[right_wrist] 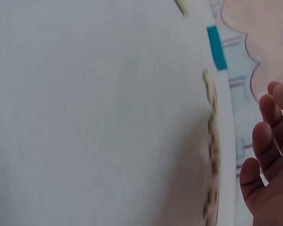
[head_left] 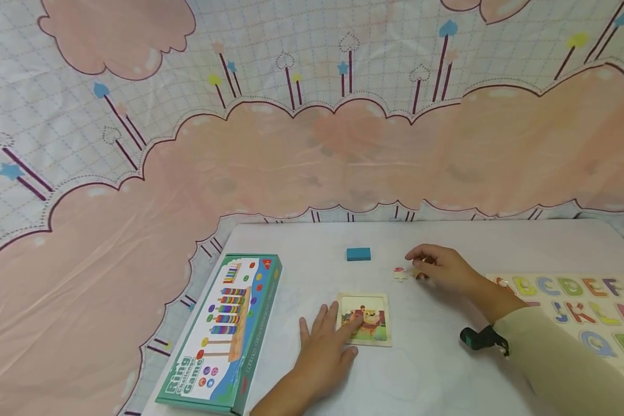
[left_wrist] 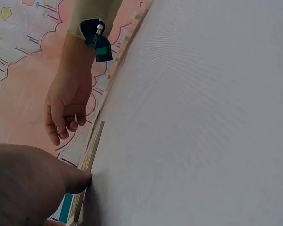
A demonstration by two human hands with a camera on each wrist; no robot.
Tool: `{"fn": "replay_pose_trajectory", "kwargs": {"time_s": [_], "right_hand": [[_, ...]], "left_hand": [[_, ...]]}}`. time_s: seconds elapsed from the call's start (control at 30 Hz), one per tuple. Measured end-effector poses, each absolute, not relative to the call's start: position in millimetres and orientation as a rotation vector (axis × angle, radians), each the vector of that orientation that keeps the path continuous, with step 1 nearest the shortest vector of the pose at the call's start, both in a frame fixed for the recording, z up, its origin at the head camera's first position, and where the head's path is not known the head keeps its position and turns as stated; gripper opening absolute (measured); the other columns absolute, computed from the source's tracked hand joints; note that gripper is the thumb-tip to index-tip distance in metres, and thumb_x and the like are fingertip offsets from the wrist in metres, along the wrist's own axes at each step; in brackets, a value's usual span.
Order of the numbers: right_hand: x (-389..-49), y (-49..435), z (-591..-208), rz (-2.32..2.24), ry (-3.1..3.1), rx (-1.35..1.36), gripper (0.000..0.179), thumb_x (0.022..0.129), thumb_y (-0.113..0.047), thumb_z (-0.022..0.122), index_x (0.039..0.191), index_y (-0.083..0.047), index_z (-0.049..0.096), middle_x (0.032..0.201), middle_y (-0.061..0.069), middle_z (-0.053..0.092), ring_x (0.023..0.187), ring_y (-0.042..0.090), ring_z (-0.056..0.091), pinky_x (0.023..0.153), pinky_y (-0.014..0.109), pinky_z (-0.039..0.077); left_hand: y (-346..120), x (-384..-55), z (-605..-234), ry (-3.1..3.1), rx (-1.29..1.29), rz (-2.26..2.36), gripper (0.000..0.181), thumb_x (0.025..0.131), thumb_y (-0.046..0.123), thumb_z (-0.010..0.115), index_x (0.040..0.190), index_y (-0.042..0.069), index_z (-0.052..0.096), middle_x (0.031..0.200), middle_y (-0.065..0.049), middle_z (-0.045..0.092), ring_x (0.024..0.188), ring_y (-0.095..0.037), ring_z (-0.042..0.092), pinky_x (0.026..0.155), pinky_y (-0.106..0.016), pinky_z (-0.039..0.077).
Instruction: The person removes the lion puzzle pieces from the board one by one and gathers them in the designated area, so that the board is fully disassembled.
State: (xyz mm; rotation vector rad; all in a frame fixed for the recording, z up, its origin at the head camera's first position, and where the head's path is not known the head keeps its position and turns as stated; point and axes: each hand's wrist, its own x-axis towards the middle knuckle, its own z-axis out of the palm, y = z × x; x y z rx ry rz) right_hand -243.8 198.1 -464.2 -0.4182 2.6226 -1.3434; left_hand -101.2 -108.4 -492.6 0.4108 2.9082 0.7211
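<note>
From my end, the left hand [head_left: 322, 352] is spread, its index finger lying over the animal picture [head_left: 375, 329] in the wooden jigsaw tray [head_left: 389, 323], probably to steady it on the worktop [head_left: 301, 277]. The right hand [head_left: 442, 267] is loosely curved, holding nothing that I can see, beside loose jigsaw pieces [head_left: 399, 275], seemingly laid there for easy picking; the blue block [head_left: 359, 254] sits farther left of that hand, likely out of its way

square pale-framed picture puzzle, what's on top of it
The person's bare left hand lies partly over the puzzle; colourful figures show beside it, but whatever it covers cannot be seen.
</note>
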Motion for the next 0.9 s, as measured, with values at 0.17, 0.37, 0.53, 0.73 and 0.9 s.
{"fn": "replay_pose_trajectory", "kwargs": {"time_s": [0.17, 0.37, 0.53, 0.73, 0.9], "right_hand": [[-239, 174, -464, -1.300, 2.610, -0.560, 0.020, 0.107, -0.013, 0.064, 0.125, -0.008, 0.074, 0.107, 0.005, 0.072, 0.093, 0.024, 0.060, 0.076, 0.032, 0.053], [-237, 142, -459, -1.257, 2.556, -0.634, 0.017, 0.107, -0.016, 0.066, 0.120, -0.013, 0.076, 0.111, 0.002, 0.072, 0.096, 0.022, 0.059, 0.082, 0.037, 0.053], [-231, 116, -465, -1.197, 2.527, -0.692, 0.014, 0.105, -0.014, 0.067, 0.115, -0.016, 0.077, 0.104, -0.003, 0.070, 0.094, 0.019, 0.059, 0.083, 0.036, 0.052], [-219, 90, -475, -1.067, 2.549, -0.827, 0.013, 0.103, -0.013, 0.069, 0.111, -0.019, 0.077, 0.101, -0.010, 0.069, 0.090, 0.014, 0.060, 0.084, 0.037, 0.053], [-210, 76, -476, -0.910, 2.634, -0.940, 0.014, 0.100, -0.013, 0.072, 0.111, -0.018, 0.078, 0.107, -0.010, 0.071, 0.099, 0.013, 0.063, 0.096, 0.044, 0.054]], "left_hand": [[-114, -103, -492, 2.938, 0.397, 0.716, 0.051, 0.101, 0.024, 0.072, 0.150, 0.035, 0.063, 0.168, -0.014, 0.041, 0.159, -0.042, 0.027, 0.116, -0.083, 0.005], [-122, -105, -488, 2.942, 0.399, 0.723, 0.042, 0.101, 0.028, 0.073, 0.143, 0.029, 0.069, 0.164, -0.009, 0.048, 0.157, -0.036, 0.034, 0.117, -0.083, 0.009], [-129, -104, -489, 2.930, 0.434, 0.757, 0.038, 0.102, 0.030, 0.072, 0.140, 0.026, 0.071, 0.162, -0.008, 0.051, 0.157, -0.036, 0.035, 0.116, -0.084, 0.007], [-139, -101, -491, 2.916, 0.505, 0.782, 0.038, 0.102, 0.032, 0.070, 0.139, 0.024, 0.071, 0.162, -0.009, 0.052, 0.156, -0.036, 0.036, 0.116, -0.084, 0.010], [-143, -98, -490, 2.888, 0.517, 0.806, 0.041, 0.101, 0.034, 0.071, 0.141, 0.024, 0.070, 0.163, -0.010, 0.050, 0.157, -0.037, 0.034, 0.116, -0.083, 0.009]]}}
